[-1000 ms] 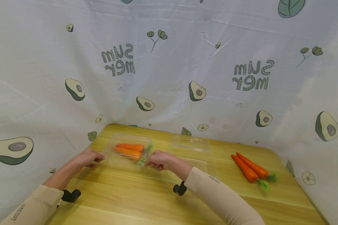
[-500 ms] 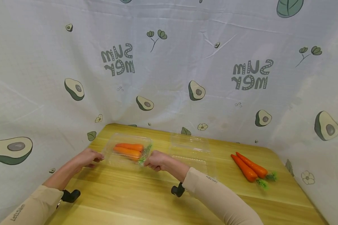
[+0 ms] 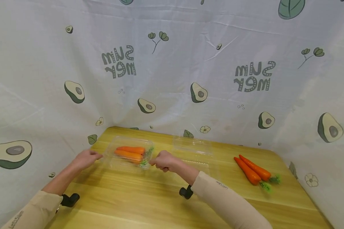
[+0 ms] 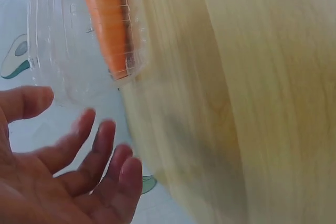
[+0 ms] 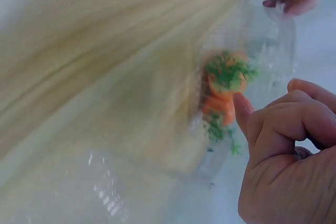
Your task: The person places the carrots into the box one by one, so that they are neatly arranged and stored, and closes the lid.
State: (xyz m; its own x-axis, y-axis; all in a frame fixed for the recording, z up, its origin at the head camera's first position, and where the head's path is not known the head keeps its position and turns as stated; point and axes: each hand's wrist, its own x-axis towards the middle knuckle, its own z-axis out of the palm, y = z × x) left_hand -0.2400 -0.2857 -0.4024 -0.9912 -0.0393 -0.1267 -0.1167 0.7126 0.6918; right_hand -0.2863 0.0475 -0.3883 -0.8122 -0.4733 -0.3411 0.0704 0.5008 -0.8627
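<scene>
A clear plastic box (image 3: 112, 160) holds two carrots (image 3: 129, 155) with green tops on the left of the table; its lid appears to be down. Beside its left corner is my left hand (image 3: 87, 158). In the left wrist view, that hand's fingers (image 4: 128, 177) are spread and loosely bent, with nothing held, and the thumb is close to the box rim. My right hand (image 3: 165, 160) hovers at the right front corner, near the carrot tops. Its fingers are loosely curled in the right wrist view and show nothing between them.
A second clear plastic box (image 3: 193, 147) lies with its lid raised behind the right forearm, which partly covers it. Two more carrots (image 3: 251, 170) lie on the right of the wooden table (image 3: 132, 203). A printed curtain (image 3: 172, 79) hangs behind the table.
My right hand has drawn slightly right and up from the box corner. My left hand has shifted a little left, its fingers now less extended in the head view. The carrots stay put.
</scene>
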